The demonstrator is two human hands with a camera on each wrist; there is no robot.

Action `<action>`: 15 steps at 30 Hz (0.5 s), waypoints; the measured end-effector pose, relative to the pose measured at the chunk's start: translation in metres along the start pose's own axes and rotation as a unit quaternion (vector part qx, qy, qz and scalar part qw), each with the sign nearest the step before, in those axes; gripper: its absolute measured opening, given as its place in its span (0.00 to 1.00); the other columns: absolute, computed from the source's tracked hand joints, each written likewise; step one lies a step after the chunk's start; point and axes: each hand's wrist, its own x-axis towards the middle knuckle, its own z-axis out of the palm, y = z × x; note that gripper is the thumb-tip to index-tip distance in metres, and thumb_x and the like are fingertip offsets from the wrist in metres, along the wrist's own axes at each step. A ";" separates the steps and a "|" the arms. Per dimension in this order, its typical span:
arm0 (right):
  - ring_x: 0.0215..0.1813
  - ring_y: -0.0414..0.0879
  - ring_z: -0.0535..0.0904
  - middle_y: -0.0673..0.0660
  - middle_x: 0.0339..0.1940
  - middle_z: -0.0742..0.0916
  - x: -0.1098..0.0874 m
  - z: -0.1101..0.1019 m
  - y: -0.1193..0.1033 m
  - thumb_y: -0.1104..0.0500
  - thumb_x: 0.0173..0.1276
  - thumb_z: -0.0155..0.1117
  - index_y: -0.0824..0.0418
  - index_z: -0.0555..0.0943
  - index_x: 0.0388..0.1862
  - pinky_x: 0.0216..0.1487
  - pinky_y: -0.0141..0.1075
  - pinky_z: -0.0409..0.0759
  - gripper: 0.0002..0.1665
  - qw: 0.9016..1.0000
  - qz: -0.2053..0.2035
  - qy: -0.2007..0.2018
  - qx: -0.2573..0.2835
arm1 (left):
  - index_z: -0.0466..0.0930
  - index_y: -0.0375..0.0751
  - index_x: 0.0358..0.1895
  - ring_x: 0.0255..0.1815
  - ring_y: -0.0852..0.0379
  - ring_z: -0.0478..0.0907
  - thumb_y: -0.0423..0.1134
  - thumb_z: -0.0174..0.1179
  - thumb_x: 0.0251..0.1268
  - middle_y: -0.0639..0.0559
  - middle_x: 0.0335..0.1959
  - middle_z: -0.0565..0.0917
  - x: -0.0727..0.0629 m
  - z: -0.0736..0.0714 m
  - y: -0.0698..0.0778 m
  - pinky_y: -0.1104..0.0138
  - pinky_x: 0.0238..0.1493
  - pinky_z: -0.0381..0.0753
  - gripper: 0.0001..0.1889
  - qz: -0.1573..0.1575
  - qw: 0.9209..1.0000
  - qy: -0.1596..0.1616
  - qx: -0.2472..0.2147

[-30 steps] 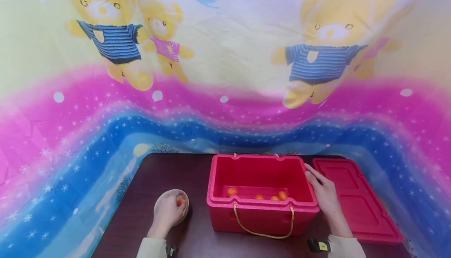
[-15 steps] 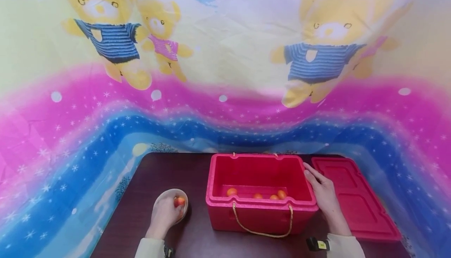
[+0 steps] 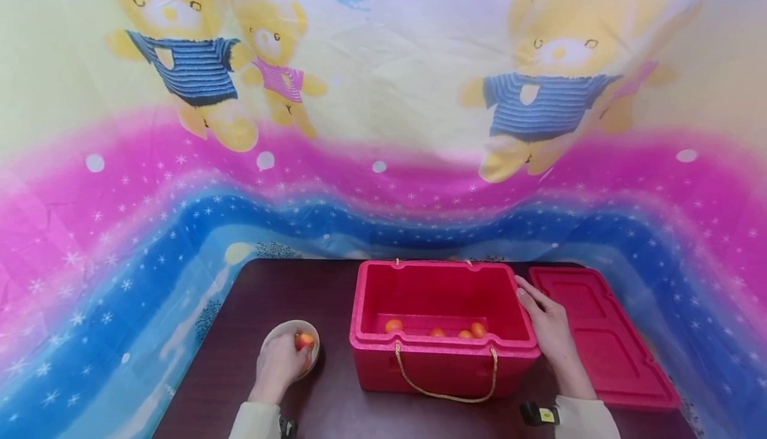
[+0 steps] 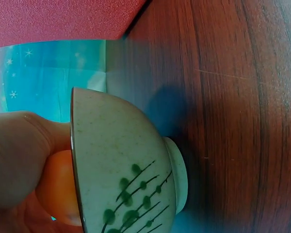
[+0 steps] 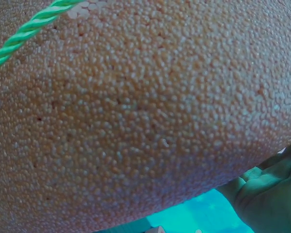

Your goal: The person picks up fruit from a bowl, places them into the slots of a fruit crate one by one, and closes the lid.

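Observation:
In the head view, my left hand [image 3: 281, 362] reaches into a small bowl [image 3: 267, 344], its fingertips hidden inside. A small round orange fruit [image 3: 304, 340] lies against the thumb and fingers. The left wrist view shows this orange fruit [image 4: 60, 187] standing above the rim of the pale bowl [image 4: 116, 141] with green leaf markings; whether the fingers grip it I cannot tell. My right hand [image 3: 554, 332] holds the right side of an open red foam box [image 3: 443, 369], thumb near the rim. Several orange fruits [image 3: 393, 326] lie on the box floor.
A red lid [image 3: 617, 346] lies flat on the dark wooden table [image 3: 299, 286], right of the box. A rope handle [image 3: 443, 396] hangs at the box's front. Behind the table hangs a cloth [image 3: 383, 179] printed with bears.
The left hand stays at the bowl; its fingers have shifted slightly left, and more of the orange fruit shows beside them. The right hand and box hold still.

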 end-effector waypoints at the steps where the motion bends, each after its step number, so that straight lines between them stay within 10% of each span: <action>1: 0.48 0.23 0.77 0.64 0.75 0.72 0.000 0.000 0.000 0.33 0.74 0.53 0.45 0.64 0.80 0.47 0.29 0.84 0.39 1.000 0.000 0.001 0.001 | 0.84 0.38 0.42 0.31 0.39 0.82 0.42 0.70 0.55 0.44 0.28 0.84 0.000 0.000 0.000 0.46 0.29 0.79 0.14 -0.001 1.000 0.000 0.001; 15: 0.58 0.37 0.76 0.63 0.75 0.72 0.000 0.000 -0.001 0.32 0.74 0.53 0.46 0.62 0.80 0.48 0.30 0.84 0.41 1.000 0.004 0.001 -0.016 | 0.82 0.46 0.32 0.25 0.39 0.81 0.43 0.69 0.52 0.44 0.22 0.82 0.002 0.007 0.002 0.47 0.24 0.75 0.08 0.017 0.999 0.016 0.035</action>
